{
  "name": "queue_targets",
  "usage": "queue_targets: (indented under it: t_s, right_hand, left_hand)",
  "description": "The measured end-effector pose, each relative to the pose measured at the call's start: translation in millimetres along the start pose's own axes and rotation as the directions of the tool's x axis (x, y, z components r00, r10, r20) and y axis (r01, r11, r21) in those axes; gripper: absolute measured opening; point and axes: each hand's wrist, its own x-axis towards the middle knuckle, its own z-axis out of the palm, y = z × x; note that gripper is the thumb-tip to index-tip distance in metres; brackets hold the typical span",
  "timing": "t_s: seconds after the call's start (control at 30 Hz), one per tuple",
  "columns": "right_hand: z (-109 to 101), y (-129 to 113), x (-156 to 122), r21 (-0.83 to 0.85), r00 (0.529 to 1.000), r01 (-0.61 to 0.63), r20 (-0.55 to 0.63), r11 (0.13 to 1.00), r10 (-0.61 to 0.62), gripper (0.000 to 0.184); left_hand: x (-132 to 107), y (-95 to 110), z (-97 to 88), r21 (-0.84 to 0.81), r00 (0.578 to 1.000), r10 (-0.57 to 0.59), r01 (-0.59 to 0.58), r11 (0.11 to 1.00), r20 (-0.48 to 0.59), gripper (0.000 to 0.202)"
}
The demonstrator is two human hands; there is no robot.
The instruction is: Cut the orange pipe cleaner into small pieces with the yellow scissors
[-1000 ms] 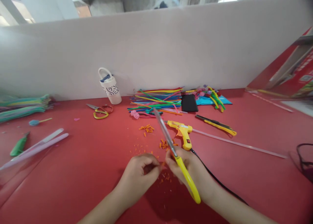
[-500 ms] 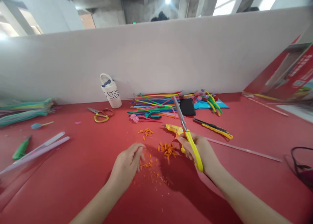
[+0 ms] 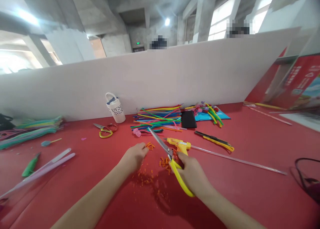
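one smaller heap of short, rod-like orange pieces (image 3: 151,145) is lying left of the yellow plastic glue gun (image 3: 178,143) in the head view, and one larger heap of similar pieces (image 3: 163,162) is sitting just to the gun's near left. fine orange crumbs (image 3: 145,179) are lying farther out on the gun's near side. the bare left hand (image 3: 135,157), left of the gun, is keeping its fingers narrowly bunched at the smaller heap; whether they are gripping a piece, i cannot tell. the bare right hand (image 3: 193,175), on the gun's near side, is holding the yellow-handled metal scissors (image 3: 180,179), whose tips are pointing away, left of the gun. the step in hand seems to be gathering or sorting the pieces rather than cutting. the next move is probably calling for a light fingertip pinch at the smaller heap, scissors held clear.
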Motion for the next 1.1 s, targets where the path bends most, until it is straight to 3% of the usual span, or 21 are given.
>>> queue_targets:
  t_s: [0.17,0.33,0.5,0.53,0.57,0.63,0.7,0.73,0.93,1.1]
  right_hand:
    - [1,2,-2,-0.06,0.997,0.076,0.018,0.995,-0.075,0.008]
    - [5,6,1,-0.075,0.999,0.046,0.02,0.996,-0.045,0.009]
    - [11,0,-3,-0.02,0.997,0.021,0.076,1.0,-0.019,0.017]
    - [12,-3,-4,-0.007,0.995,0.024,0.096,1.0,-0.023,0.018]
    - [14,-5,-7,0.009,0.993,0.026,0.117,1.0,-0.027,0.018]
    - [18,-10,-12,0.056,0.986,0.031,0.159,0.998,-0.039,0.019]
    - [20,-13,-17,0.1,0.98,0.036,0.19,0.994,-0.055,0.019]
    - [21,-14,-19,0.113,0.977,0.042,0.201,0.993,-0.064,0.019]
    - [23,-16,-27,0.045,0.969,0.08,0.23,0.996,-0.088,0.022]
    - [25,-14,-27,0.002,0.973,0.095,0.209,0.995,-0.093,0.014]
  left_hand:
    - [10,-3,11.1,-0.006,0.999,0.028,-0.028,1.0,0.032,0.021]
    - [6,-2,5.2,-0.088,0.999,-0.037,0.037,0.995,-0.006,0.014]
    - [-25,32,0.9,-0.304,0.992,-0.128,0.12,0.945,-0.007,0.014]
    - [-32,41,2.5,-0.38,0.99,-0.143,0.139,0.914,0.018,0.012]
    - [-38,50,4.8,-0.574,0.977,-0.191,0.209,0.792,0.092,0.009]
    - [-48,63,10.4,-0.779,0.947,-0.257,0.309,0.546,0.195,0.008]
    - [-54,70,15.0,-0.845,0.936,-0.272,0.324,0.425,0.222,0.008]
    - [-55,70,16.3,-0.857,0.936,-0.281,0.317,0.406,0.213,0.009]
    - [-60,66,14.3,-0.852,0.931,-0.305,0.32,0.414,0.201,0.01]
    - [-65,70,18.0,-0.802,0.964,-0.245,0.227,0.552,0.103,0.016]
